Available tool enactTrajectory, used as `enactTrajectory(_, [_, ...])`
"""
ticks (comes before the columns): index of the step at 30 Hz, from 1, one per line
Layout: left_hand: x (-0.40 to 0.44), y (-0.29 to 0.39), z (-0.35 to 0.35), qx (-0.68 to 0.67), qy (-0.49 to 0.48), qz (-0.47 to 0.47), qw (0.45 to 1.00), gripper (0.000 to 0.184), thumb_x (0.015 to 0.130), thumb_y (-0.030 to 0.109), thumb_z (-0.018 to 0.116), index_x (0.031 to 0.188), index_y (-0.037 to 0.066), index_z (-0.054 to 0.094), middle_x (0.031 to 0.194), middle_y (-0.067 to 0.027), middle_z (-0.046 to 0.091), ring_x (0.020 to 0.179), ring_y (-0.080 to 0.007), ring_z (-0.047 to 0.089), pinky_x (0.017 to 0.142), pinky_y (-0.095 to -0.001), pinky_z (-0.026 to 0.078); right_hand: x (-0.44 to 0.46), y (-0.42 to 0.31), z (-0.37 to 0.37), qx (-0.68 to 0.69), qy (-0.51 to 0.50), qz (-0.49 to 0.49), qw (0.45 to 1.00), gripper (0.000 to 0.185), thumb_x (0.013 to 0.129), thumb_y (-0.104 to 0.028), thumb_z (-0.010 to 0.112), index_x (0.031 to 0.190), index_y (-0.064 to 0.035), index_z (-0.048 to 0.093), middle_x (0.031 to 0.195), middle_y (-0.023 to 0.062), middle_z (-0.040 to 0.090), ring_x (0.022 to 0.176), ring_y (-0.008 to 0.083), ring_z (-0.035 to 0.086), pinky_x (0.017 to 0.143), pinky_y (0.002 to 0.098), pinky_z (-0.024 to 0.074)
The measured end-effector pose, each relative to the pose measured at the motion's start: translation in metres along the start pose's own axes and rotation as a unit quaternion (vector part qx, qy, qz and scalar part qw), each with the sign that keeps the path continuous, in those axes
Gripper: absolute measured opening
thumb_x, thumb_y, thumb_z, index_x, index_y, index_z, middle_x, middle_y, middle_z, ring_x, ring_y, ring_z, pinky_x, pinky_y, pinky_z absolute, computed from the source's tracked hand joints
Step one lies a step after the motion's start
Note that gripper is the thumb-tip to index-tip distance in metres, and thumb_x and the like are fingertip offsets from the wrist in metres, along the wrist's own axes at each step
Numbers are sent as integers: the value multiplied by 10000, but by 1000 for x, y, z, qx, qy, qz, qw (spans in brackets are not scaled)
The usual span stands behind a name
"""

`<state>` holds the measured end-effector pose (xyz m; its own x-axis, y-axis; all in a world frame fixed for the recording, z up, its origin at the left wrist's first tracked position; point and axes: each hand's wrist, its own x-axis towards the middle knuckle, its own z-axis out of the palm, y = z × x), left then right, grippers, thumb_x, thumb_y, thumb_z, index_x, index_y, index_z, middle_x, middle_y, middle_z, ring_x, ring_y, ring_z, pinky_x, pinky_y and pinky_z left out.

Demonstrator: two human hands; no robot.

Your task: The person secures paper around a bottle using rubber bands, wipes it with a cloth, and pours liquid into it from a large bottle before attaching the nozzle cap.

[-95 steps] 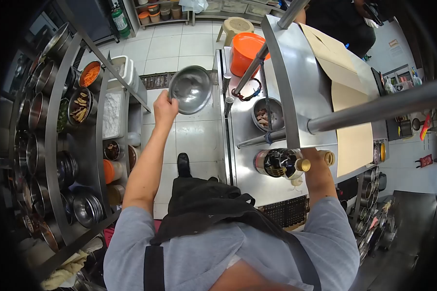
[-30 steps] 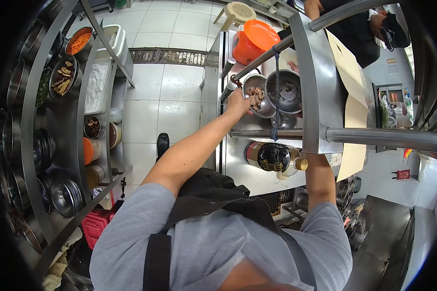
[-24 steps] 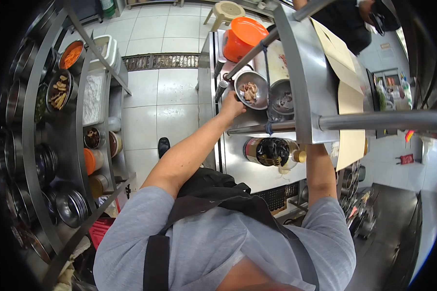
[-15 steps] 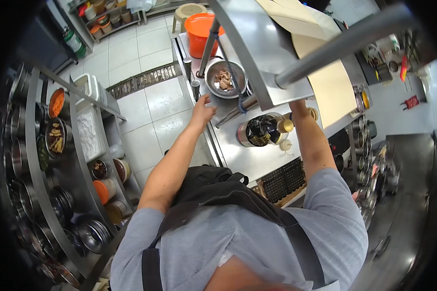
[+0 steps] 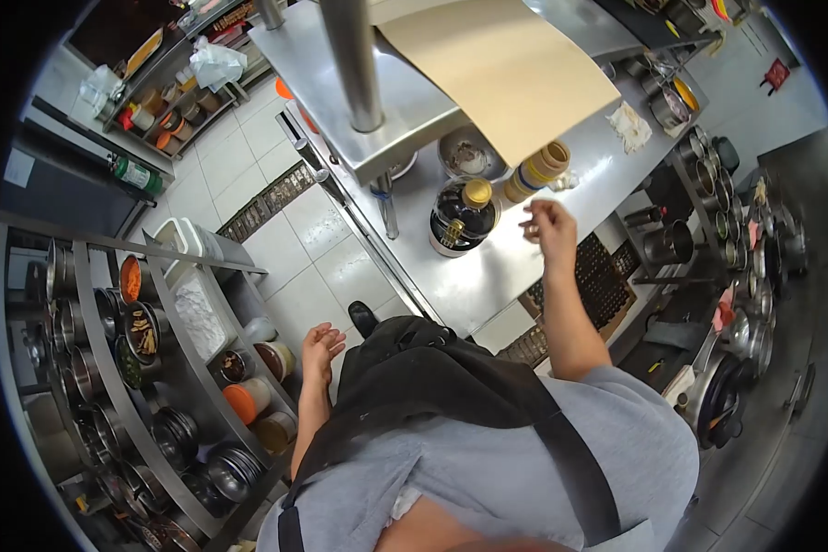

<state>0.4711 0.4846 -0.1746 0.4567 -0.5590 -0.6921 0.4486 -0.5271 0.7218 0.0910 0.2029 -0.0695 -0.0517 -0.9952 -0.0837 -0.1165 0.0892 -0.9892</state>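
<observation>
My left hand (image 5: pixel 322 350) hangs over the floor between the shelf rack and the steel table, its fingers apart and nothing in it. Above the table's front part is my right hand (image 5: pixel 550 225), fingers loosely curled but apart, also holding nothing. Close to its left stands a jar with a yellowish label (image 5: pixel 537 169). A large dark bottle with a gold cap (image 5: pixel 462 217) stands on the steel table (image 5: pixel 488 285). Behind the bottle a metal bowl (image 5: pixel 470 155) with some residue is partly covered by the cardboard (image 5: pixel 506 74).
A steel upper shelf with a thick post (image 5: pixel 351 69) overhangs the table. On the left, a rack (image 5: pixel 170 368) holds bowls, sliced carrots and a white powder tub (image 5: pixel 202 313). Pans line the right side. A crumpled cloth (image 5: pixel 630 127) lies on the table.
The view has turned rightward. My left hand has left the bowl of meat and come back near my body. My right hand has come out from under the upper shelf, with nothing in it.
</observation>
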Motion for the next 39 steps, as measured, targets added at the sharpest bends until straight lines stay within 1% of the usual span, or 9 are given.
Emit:
enactTrajectory(3, [-14, 6, 14, 21, -12, 10, 1000, 314, 922, 40, 569, 1229, -18, 533, 1120, -141, 616, 980, -255, 661, 797, -356, 540, -40, 61, 0, -47, -76, 96, 991, 171, 936, -34, 519, 1055, 39, 617, 959, 114, 676, 735, 206, 695, 556, 296, 561])
enactTrajectory(6, [-19, 40, 49, 66, -60, 72, 993, 330, 923, 54, 580, 1240, -24, 531, 1132, -141, 618, 994, -245, 658, 804, -338, 534, -67, 60, 13, -132, -166, 127, 969, 214, 922, -68, 563, 1084, 33, 661, 933, 114, 693, 727, 173, 690, 573, 288, 560])
enactTrajectory(10, [-19, 80, 93, 102, -108, 136, 979, 342, 926, 68, 589, 1249, -30, 532, 1139, -134, 620, 1003, -232, 656, 813, -317, 527, -61, 61, 9, -150, -169, 98, 969, 232, 916, -158, 613, 1015, 36, 693, 857, 110, 704, 685, 153, 676, 583, 282, 554])
enactTrajectory(12, [-26, 94, 111, 115, -149, 180, 966, 337, 931, 71, 582, 1249, -34, 535, 1129, -126, 621, 1004, -225, 654, 819, -307, 523, -56, 56, 0, -198, -157, 67, 965, 282, 888, -275, 642, 905, -9, 734, 654, 112, 670, 567, 159, 633, 566, 313, 508])
enactTrajectory(17, [-41, 93, 131, 128, -194, 164, 959, 337, 926, 73, 591, 1242, -34, 545, 1131, -126, 622, 1002, -211, 654, 822, -301, 522, -57, 60, -24, -204, -113, 96, 968, 360, 882, -343, 641, 830, 1, 729, 647, 100, 668, 554, 179, 616, 569, 318, 495])
enactTrajectory(24, [-38, 72, 134, 149, -214, 112, 959, 322, 911, 76, 611, 1210, -28, 554, 1073, -106, 645, 978, -205, 665, 796, -292, 529, -67, 57, -35, -228, -90, 124, 962, 340, 885, -340, 644, 893, -12, 734, 687, 104, 688, 597, 179, 641, 613, 312, 512])
enactTrajectory(31, [-16, 91, 152, 135, -241, 160, 948, 305, 918, 69, 603, 1202, -33, 557, 1064, -108, 651, 968, -201, 664, 803, -296, 526, -37, 23, -26, -145, 31, 59, 987, 330, 893, -234, 672, 1125, 0, 674, 924, 117, 716, 761, 182, 686, 600, 297, 565])
enactTrajectory(37, [-18, 83, 150, 165, -243, 136, 946, 257, 930, 72, 592, 1168, -25, 585, 1036, -104, 659, 952, -191, 664, 793, -304, 522, 36, 17, -30, -135, 119, -91, 979, 924, 708, -339, 851, 1414, 41, 393, 1231, 198, 608, 1130, 288, 598, 891, 366, 520])
enactTrajectory(39, [-25, 70, 150, 188, -246, 114, 944, 251, 932, 74, 591, 1163, -24, 588, 1020, -99, 663, 939, -188, 666, 787, -305, 523, 67, 25, -27, -156, 110, -133, 973, 980, 672, -328, 871, 1428, 42, 369, 1247, 202, 598, 1144, 298, 591, 914, 378, 509])
